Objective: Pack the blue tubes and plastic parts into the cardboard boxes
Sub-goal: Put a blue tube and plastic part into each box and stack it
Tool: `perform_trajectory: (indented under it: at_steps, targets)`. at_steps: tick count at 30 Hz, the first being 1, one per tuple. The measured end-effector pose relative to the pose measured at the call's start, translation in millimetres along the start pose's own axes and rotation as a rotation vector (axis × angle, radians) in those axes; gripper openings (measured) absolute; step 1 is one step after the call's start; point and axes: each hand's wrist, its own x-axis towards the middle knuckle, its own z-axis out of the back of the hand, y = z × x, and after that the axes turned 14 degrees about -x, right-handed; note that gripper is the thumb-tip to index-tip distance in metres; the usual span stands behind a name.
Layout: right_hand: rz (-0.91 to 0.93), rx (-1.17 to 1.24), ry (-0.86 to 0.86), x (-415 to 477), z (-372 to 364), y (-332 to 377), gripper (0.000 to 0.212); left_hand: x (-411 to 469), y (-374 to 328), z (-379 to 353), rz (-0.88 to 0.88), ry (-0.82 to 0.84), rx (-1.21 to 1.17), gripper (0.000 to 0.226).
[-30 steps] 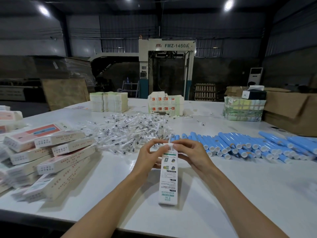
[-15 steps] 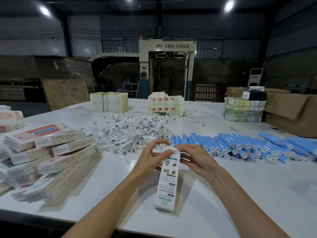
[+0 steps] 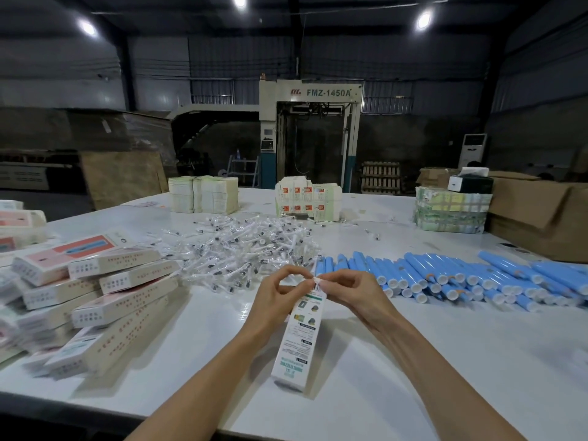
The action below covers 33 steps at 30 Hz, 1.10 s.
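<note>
Your left hand [image 3: 276, 300] and right hand [image 3: 353, 291] each pinch the top flap of a white printed carton [image 3: 299, 342] with curled fingers [image 3: 297, 275]. The carton slants down toward you over the white tabletop [image 3: 429, 361]. Beyond your hands lie a heap of wrapped plastic parts [image 3: 241, 249] and, to the right, a row of blue tubes [image 3: 445, 278]. Closed cartons [image 3: 95, 291] are stacked at left.

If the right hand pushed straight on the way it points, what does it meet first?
The right hand would likely meet the left hand, pinching the same white box flap; plastic parts pile beyond, depth unclear.
</note>
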Motion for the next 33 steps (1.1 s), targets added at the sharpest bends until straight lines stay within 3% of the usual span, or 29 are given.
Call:
perform_trajectory:
  at_steps: [6,19,33]
  targets:
    - [0.035,-0.14,-0.098,0,-6,-5,0.006,0,5,0,0.044,-0.017,-0.009,0.025]
    - [0.049,-0.229,-0.089,-2,-6,-7,0.004,2,11,-2,0.096,-0.051,0.038,0.017]
    - [-0.037,-0.184,-0.217,4,-14,-12,0.008,2,11,-8,0.127,-0.127,0.022,0.007]
